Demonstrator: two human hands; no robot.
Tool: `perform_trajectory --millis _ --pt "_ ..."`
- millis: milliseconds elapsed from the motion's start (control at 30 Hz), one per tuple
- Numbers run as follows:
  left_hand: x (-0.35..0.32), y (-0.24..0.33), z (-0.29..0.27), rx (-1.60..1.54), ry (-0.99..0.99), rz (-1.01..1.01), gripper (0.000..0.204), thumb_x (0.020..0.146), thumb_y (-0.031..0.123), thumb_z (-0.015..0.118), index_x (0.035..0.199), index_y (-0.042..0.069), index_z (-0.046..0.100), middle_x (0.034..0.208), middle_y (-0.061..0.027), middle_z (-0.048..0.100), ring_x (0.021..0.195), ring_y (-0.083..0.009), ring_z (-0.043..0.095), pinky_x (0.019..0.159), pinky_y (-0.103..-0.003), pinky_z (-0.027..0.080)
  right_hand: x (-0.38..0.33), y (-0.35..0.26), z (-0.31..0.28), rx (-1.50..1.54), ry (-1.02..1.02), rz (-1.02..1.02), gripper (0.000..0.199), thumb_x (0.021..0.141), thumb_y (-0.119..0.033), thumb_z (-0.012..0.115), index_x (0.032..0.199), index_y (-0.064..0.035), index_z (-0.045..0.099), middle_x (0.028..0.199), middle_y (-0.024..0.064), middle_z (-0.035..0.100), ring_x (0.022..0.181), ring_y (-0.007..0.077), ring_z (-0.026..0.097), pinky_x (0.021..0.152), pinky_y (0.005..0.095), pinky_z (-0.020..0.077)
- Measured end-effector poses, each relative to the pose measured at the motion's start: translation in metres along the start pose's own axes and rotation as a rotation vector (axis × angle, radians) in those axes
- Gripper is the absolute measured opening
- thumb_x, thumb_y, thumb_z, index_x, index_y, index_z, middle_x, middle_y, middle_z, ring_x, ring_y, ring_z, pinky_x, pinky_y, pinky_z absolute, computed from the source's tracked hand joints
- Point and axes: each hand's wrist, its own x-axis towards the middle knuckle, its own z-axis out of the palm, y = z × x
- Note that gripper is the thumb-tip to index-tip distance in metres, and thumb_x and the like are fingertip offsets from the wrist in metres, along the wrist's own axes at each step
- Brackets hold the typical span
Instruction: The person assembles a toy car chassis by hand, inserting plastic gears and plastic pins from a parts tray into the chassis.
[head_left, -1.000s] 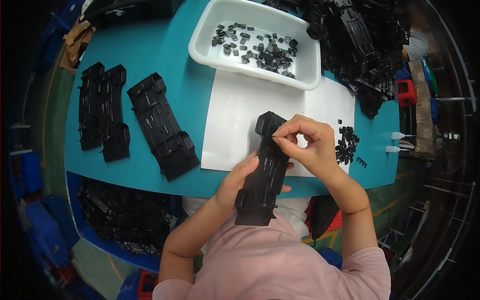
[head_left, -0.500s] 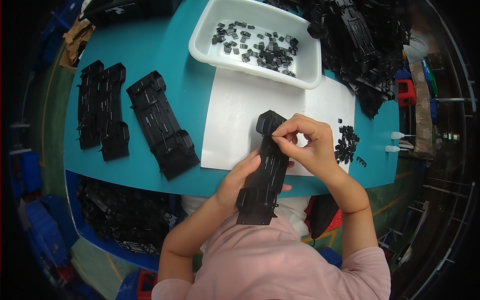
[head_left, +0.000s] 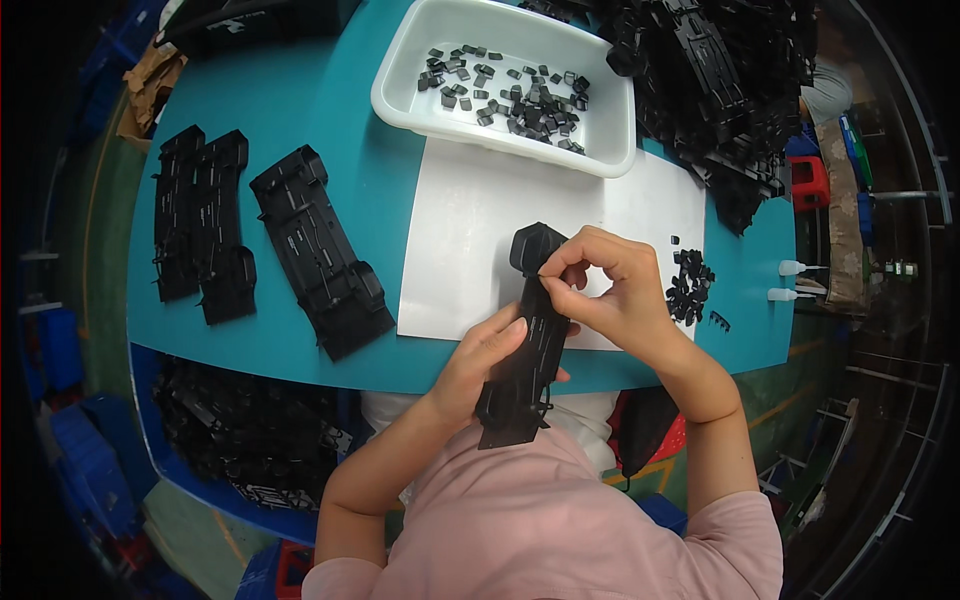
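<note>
a long black plastic frame part [head_left: 524, 350] is held over the near edge of the teal table [head_left: 330, 110], its long axis running from the person's chest up and slightly right, its rounded end over the white sheet [head_left: 470, 240]. the left hand [head_left: 480, 360] is wrapped around the part's lower middle from the left, fingers closed against it. the right hand [head_left: 610, 290] sits at the upper end, thumb and forefinger pinched together on the part's right edge; whether a small piece sits between them cannot be told.

beyond the sheet, a white rectangular tub [head_left: 420, 90] holds a scatter of small black clips [head_left: 510, 95]. a loose cluster of the same small clips [head_left: 690, 285] lies just right of the right hand, on the sheet's edge. to the left on the table lie three more long black frames [head_left: 320, 250], roughly parallel. a heap of black frames [head_left: 720, 90] fills the far right corner. below the table's left edge, a blue bin [head_left: 190, 470] holds more black parts. two small white bottles [head_left: 795, 280] lie at the table's right rim.
</note>
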Motion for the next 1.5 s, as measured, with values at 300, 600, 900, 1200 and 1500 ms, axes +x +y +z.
perform_trajectory --millis 300,600,900,1200,1500 --pt "0.002 0.001 0.006 0.014 -0.003 -0.008 0.053 0.099 0.038 0.045 0.135 -0.001 0.040 0.122 -0.0175 0.056 0.094 -0.0219 0.065 0.083 -0.034 0.055 -0.007 0.000 -0.001 -0.034 0.028 -0.005 0.010 0.074 0.001 0.069 0.084 -0.0007 0.067 0.075 0.0049 0.062 0.066 0.0113 0.058 0.060 0.0244 0.0477" --pt "-0.018 0.023 0.009 -0.103 0.069 0.047 0.064 0.099 0.041 0.039 0.145 -0.002 0.027 0.135 -0.0247 0.048 0.107 -0.0381 0.062 0.089 -0.045 0.055 -0.029 0.000 -0.039 0.000 0.198 -0.103 0.027 0.071 -0.001 0.075 0.096 -0.0023 0.066 0.081 0.0039 0.059 0.073 0.0124 0.054 0.066 0.0246 0.0440" --pt "-0.068 0.151 -0.010 0.333 0.505 0.538 0.049 0.102 0.030 0.036 0.130 -0.008 0.046 0.118 -0.0255 0.060 0.093 -0.0308 0.067 0.081 -0.040 0.058 -0.055 0.107 -0.122 -0.401 0.394 0.182 0.015 0.076 -0.003 0.070 0.092 -0.0033 0.071 0.079 0.0027 0.057 0.063 0.0102 0.046 0.059 0.0244 0.0412" --pt "-0.084 0.165 -0.062 0.666 0.729 0.534 0.039 0.095 0.027 0.057 0.120 -0.001 0.062 0.106 -0.0051 0.067 0.097 -0.0144 0.063 0.087 -0.027 0.047 -0.048 0.118 -0.123 -0.358 0.253 0.250 0.013 0.071 -0.001 0.075 0.083 -0.0018 0.069 0.077 0.0032 0.054 0.064 0.0106 0.049 0.060 0.0247 0.0425" --pt "-0.085 0.164 -0.072 1.179 1.085 0.439 0.050 0.092 0.031 0.064 0.128 -0.004 0.057 0.102 -0.0097 0.068 0.089 -0.0110 0.064 0.081 -0.024 0.048 -0.035 0.115 -0.130 -0.290 0.202 0.340 0.012 0.072 -0.003 0.074 0.082 -0.0005 0.067 0.073 0.0072 0.061 0.065 0.0144 0.057 0.061 0.0273 0.0465"
